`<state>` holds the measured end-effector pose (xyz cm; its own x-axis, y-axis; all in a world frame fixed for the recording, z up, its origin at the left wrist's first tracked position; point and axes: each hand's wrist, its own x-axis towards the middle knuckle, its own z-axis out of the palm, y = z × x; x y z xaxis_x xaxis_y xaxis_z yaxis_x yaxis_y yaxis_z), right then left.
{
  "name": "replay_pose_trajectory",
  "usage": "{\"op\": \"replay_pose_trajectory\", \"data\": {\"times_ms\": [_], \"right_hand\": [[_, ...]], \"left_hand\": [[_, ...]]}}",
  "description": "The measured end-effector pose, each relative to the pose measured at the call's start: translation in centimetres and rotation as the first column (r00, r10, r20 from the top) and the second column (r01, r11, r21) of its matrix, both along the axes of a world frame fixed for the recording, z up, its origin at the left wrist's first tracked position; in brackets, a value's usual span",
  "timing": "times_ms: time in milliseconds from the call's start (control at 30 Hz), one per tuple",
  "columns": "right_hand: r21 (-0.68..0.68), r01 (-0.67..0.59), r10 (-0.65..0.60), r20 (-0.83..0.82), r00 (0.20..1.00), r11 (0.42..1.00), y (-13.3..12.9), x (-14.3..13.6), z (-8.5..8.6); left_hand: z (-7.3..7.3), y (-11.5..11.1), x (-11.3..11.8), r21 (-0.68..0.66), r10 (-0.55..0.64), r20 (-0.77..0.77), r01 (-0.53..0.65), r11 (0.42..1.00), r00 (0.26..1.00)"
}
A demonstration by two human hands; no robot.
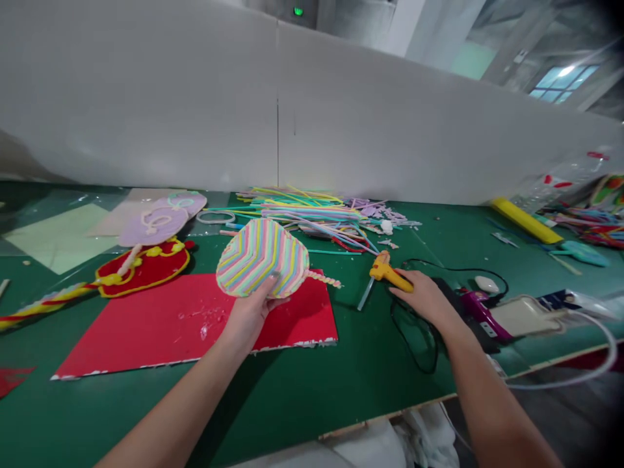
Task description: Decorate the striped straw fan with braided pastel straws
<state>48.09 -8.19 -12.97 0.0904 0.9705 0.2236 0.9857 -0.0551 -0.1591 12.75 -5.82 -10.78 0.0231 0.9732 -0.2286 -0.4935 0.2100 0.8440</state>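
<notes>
My left hand (257, 304) grips the lower edge of a rounded craft piece (260, 257) covered in pastel chevron stripes, with a short twisted stem (324, 279) on its right side. It is held over a red board (146, 318) that has pale marks of what looks like dried glue. At the right, my right hand (422, 294) has its fingers round the handle of a yellow hot glue gun (390, 272). A clear glue stick (365, 294) hangs at a slant from the gun. The fingertips of my right hand are partly hidden.
Behind lies a heap of pastel pipe cleaners (302, 211). Red-and-yellow (141, 266) and lilac (156, 224) craft pieces sit on the left. A black cord (414, 354), a purple device (485, 315), a yellow bar (526, 221) and a plastic bottle (560, 185) occupy the right. A white partition (195, 97) stands behind.
</notes>
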Motion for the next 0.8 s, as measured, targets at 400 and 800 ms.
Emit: {"op": "replay_pose_trajectory", "data": {"times_ms": [400,800], "right_hand": [[0.142,0.249,-0.219,-0.200,0.955,0.958,0.1,0.2,2.1],[0.022,0.344,-0.344,0.137,0.929,0.939,4.8,-0.1,1.6]], "left_hand": [[-0.1,1.0,-1.0,0.024,0.096,-0.108,-0.094,0.995,0.990],[-1.0,1.5,-1.4,0.008,0.160,-0.114,-0.160,0.987,0.981]]}}
